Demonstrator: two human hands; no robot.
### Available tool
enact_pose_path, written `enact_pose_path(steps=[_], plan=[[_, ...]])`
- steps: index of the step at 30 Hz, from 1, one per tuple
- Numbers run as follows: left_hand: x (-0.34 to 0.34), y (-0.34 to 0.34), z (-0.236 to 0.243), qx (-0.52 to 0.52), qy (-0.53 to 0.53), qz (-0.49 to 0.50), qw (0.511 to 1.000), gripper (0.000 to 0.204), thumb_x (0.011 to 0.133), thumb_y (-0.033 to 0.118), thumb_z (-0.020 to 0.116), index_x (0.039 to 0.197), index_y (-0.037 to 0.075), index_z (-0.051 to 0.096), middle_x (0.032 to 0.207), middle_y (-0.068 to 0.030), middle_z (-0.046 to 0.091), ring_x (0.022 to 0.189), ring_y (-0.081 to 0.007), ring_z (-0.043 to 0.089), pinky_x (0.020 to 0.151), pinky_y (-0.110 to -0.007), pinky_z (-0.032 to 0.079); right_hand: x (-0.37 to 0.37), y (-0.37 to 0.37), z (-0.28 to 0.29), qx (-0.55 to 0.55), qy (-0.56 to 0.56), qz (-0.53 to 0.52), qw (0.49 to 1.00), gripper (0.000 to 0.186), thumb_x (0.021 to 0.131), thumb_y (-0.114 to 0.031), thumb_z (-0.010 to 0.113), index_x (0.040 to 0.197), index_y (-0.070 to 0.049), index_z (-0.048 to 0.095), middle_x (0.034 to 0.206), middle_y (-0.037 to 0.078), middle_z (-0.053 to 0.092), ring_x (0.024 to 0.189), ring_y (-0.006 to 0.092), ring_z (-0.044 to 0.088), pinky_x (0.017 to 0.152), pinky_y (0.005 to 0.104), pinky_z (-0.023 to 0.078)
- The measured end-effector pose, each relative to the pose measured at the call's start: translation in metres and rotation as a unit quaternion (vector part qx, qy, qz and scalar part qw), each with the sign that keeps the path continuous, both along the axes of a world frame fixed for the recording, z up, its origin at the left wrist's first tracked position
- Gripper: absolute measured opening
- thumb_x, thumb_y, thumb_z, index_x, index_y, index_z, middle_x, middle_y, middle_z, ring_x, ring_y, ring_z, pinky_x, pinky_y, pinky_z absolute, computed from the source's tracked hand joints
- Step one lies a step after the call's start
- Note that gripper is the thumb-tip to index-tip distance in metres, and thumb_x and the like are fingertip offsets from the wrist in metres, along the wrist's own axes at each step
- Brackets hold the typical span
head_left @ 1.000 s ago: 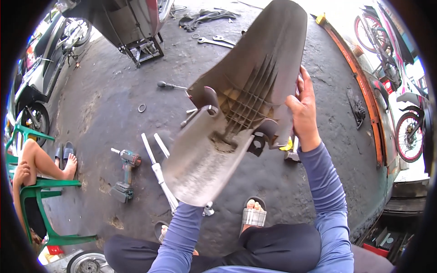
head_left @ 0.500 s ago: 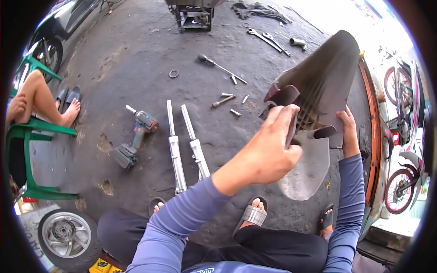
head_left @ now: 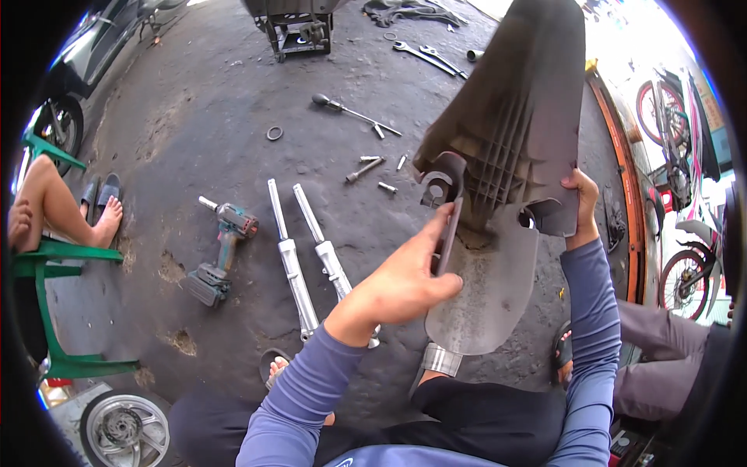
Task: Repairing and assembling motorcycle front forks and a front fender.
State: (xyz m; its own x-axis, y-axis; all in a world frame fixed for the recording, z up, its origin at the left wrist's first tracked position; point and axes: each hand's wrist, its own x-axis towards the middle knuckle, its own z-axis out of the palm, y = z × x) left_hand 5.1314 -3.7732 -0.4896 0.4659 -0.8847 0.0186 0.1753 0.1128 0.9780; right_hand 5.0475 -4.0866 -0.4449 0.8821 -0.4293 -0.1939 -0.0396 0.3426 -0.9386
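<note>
Gripping a dusty grey plastic mudguard [head_left: 506,156], the left hand [head_left: 405,284] pinches its bracket, the right hand [head_left: 583,206] clasps its edge.

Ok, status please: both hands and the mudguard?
Left hand grips mudguard at its left edge. Right hand holds right edge. Mudguard raised, underside up. Fork tubes on floor below.

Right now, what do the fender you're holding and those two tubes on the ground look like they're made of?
The fender looks like moulded plastic, dull grey-brown: thin walls, ribs cast into its underside, dried mud on the lower flap. Left hand and right hand grip its edges. The two fork tubes look like metal: bright, polished upper halves, duller cast-looking lower halves, probably steel and aluminium.
</note>
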Motion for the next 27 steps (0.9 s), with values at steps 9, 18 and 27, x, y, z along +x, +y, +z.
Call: enact_pose_path(steps=[9,18,27], plan=[[-0.025,-0.081,-0.126,0.069,0.065,0.156,0.983,0.064,0.073,-0.002,0.049,0.137,-0.007,0.045,0.109,-0.0277,0.064,0.104,-0.0358,0.063,0.092,-0.037,0.046,0.001,-0.013,-0.044,-0.246,-0.028,0.014,0.969,0.077,0.059,0.01,0.043,0.135,0.001,0.046,0.119,0.005,0.059,0.109,0.0128,0.057,0.093,0.0239,0.045],[-0.07,-0.06,-0.128,0.112,-0.196,0.242,0.944,0.059,0.069,-0.005,0.049,0.127,-0.005,0.054,0.111,-0.0269,0.061,0.104,-0.0438,0.058,0.092,-0.046,0.046,-0.118,-0.011,-0.143,-0.088,-0.051,-0.103,0.989,0.064,0.064,0.014,0.045,0.126,-0.003,0.051,0.113,0.006,0.059,0.103,0.0202,0.058,0.089,0.029,0.047],[-0.099,-0.058,-0.157,0.208,-0.416,0.157,0.871,0.062,0.066,-0.004,0.057,0.128,0.003,0.057,0.121,-0.0242,0.056,0.111,-0.0403,0.056,0.091,-0.046,0.047,-0.188,0.048,-0.277,0.084,-0.039,-0.274,0.957,0.047,0.075,0.013,0.058,0.117,-0.006,0.057,0.115,0.006,0.059,0.106,0.0209,0.058,0.091,0.0333,0.048]])
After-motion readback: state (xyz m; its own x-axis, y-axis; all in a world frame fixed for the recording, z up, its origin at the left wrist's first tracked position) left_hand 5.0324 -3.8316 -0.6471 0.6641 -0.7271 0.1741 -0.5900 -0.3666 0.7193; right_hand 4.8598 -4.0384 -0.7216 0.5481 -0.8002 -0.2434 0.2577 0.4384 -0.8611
